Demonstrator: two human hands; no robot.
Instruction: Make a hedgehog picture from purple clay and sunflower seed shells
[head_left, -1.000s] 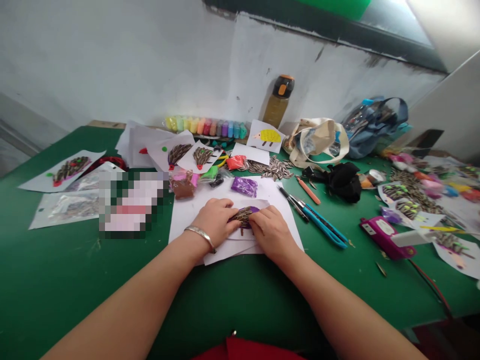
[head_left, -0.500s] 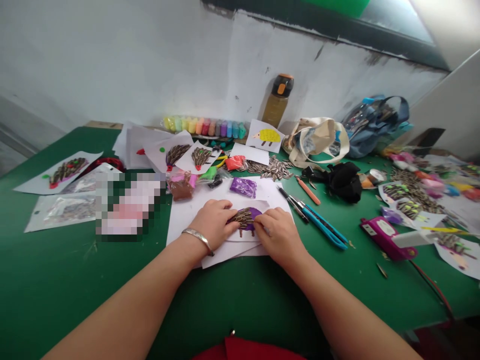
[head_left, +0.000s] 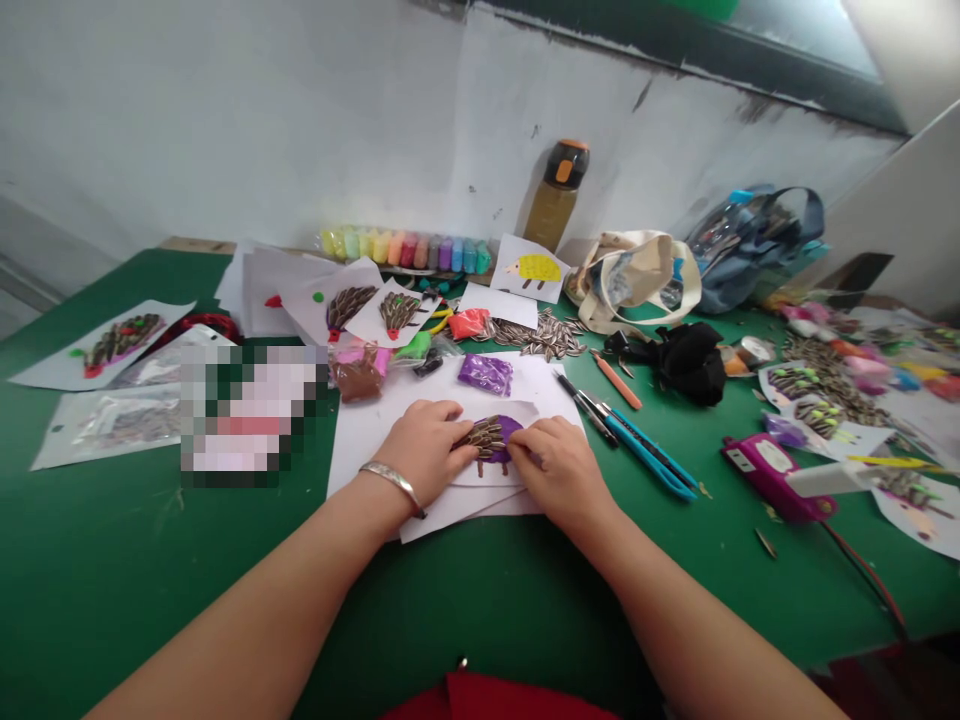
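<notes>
At the clock's centre, a white paper card (head_left: pixel 493 474) with a purple, partly seed-covered animal shape (head_left: pixel 495 440) is pressed along its nine-o'clock edge by the spread left hand (head_left: pixel 420 450); at three, the right hand (head_left: pixel 562 465) is bunched, though whether anything is pinched cannot be told. Toward six, green tabletop (head_left: pixel 480 580) is exposed. At twelve, a purple lump is enclosed in a clear plastic packet (head_left: pixel 486 374).

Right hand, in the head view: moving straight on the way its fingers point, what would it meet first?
The right hand would probably meet the purple patch beside the striped seeds; depth is unclear.
</notes>
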